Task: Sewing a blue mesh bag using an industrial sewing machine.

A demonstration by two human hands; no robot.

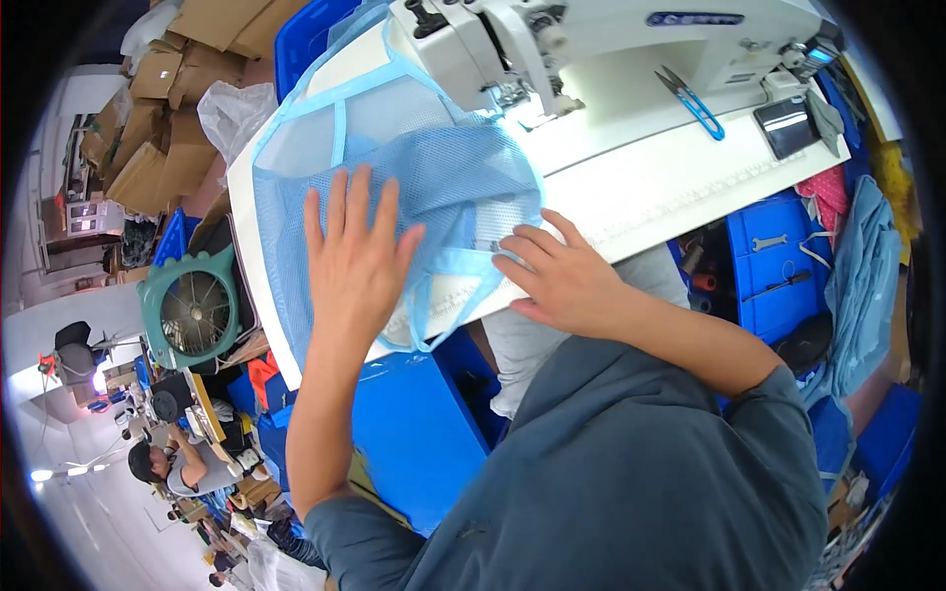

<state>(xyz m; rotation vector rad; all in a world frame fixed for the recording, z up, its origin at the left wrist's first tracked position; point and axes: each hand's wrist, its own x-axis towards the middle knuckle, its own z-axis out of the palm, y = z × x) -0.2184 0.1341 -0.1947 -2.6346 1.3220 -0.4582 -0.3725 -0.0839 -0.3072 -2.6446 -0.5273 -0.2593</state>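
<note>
A light-blue mesh piece (448, 163) with paler blue binding strips is spread on the white sewing table (631, 202), partly under the head of a sewing machine (611, 44). My left hand (357, 258) lies flat on the mesh, fingers stretched out and apart. At the mesh's right edge rests my right hand (567, 276), its fingers slightly bent and spread; their tips touch the fabric beside a bound strap. A loop of binding (422, 315) hangs over the table's near edge. The machine's needle area is hard to make out.
Blue-handled thread snips (695, 103) and a dark phone (788, 128) lie on the right of the table. Below are blue bins (778, 258) with a wrench (770, 242). A green fan (192, 307) stands left, near cardboard boxes (163, 158). Another person (182, 463) sits farther off.
</note>
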